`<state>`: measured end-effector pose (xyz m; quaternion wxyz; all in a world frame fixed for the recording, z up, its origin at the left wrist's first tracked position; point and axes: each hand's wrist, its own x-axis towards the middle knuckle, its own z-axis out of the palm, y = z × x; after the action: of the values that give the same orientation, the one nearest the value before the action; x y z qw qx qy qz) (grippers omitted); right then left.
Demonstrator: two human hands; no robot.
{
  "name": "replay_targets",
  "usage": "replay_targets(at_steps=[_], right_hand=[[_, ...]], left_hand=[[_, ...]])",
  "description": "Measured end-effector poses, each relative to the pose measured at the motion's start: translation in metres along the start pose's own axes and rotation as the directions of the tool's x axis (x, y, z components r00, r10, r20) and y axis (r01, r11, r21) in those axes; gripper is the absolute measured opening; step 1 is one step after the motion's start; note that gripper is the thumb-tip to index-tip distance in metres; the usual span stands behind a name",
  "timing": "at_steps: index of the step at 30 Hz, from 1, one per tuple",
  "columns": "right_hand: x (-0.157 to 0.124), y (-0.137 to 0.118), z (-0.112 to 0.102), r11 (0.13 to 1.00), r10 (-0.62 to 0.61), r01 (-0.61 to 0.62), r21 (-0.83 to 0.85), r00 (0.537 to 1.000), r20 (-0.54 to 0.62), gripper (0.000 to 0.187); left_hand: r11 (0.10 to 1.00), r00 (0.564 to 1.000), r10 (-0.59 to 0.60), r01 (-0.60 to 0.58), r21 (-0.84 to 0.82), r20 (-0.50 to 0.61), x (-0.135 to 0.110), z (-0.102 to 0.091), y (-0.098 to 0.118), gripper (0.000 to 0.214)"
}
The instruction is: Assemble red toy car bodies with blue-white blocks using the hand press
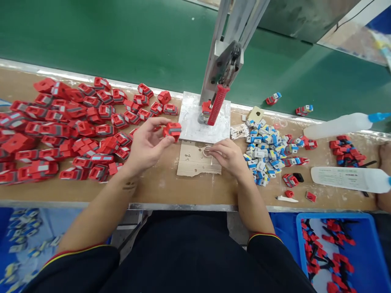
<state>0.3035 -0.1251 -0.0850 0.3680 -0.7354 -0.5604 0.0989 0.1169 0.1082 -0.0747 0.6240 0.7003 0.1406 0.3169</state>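
Many white-and-blue parts [23, 228] lie low at the far left, below the bench [183, 193]; above them, a heap of red parts [61, 122] with grey bands covers the bench's left side, thinning out toward the middle; the left hand [149, 142] holds one red piece [172, 129] clamped between thumb and fingers, in front of the metal plate's [191, 126] left edge; cardboard [189, 160] lies on the bench just before the plate, and a press [227, 57] with a red handle [218, 105] stands over it; the right hand [227, 156], apart from the left, has its fingertips closed on a thin white stick [211, 160] above the cardboard; beside it are a bundle of swabs [240, 131], then a pile of white-blue-yellow blocks [264, 152]; two joined pieces [304, 110] sit on the green surface [284, 73] behind; farther right, two bottles [345, 179] lie on either side of a red cluster [346, 151]; below is a blue tray [336, 215] of red-and-black parts [342, 264].
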Motion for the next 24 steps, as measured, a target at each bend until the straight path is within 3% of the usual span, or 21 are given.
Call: replay_targets(at_steps=[3,6,9,13,17,20,22,24], right_hand=[[0.005,-0.001,0.007,0.999,0.015,-0.015,0.039,1.000,0.019,0.017],[0.001,-0.003,0.003,0.996,0.015,-0.016,0.083,1.000,0.006,0.015],[-0.004,-0.008,-0.013,0.993,0.045,-0.032,0.115,0.993,-0.110,0.015],[0.004,-0.023,-0.035,0.984,0.089,-0.022,0.178,0.921,-0.380,0.019],[0.019,-0.044,-0.029,0.955,0.108,0.073,0.287,0.817,-0.567,0.028],[0.022,-0.053,-0.008,0.935,0.168,0.083,0.346,0.755,-0.634,0.035],[0.019,-0.055,0.004,0.921,0.206,0.066,0.383,0.753,-0.625,0.038],[0.017,-0.055,0.012,0.905,0.232,0.050,0.421,0.773,-0.590,0.040]], left_hand=[[0.936,0.990,-0.137,0.118,-0.331,-0.034,0.006,0.026,-0.012,0.056],[0.887,0.981,-0.194,0.166,-0.431,-0.022,0.008,0.041,-0.027,0.059],[0.849,0.969,-0.247,0.223,-0.478,0.012,-0.001,0.048,-0.031,0.053],[0.878,0.966,-0.259,0.232,-0.419,-0.007,-0.014,0.055,-0.025,0.052],[0.932,0.986,-0.168,0.165,-0.323,0.021,-0.020,0.059,-0.021,0.048],[0.964,0.998,-0.061,0.062,-0.259,0.012,-0.025,0.061,-0.020,0.065],[0.978,1.000,-0.014,0.015,-0.210,0.006,-0.029,0.063,-0.018,0.077],[0.987,1.000,0.004,-0.003,-0.162,0.010,-0.032,0.064,-0.015,0.075]])
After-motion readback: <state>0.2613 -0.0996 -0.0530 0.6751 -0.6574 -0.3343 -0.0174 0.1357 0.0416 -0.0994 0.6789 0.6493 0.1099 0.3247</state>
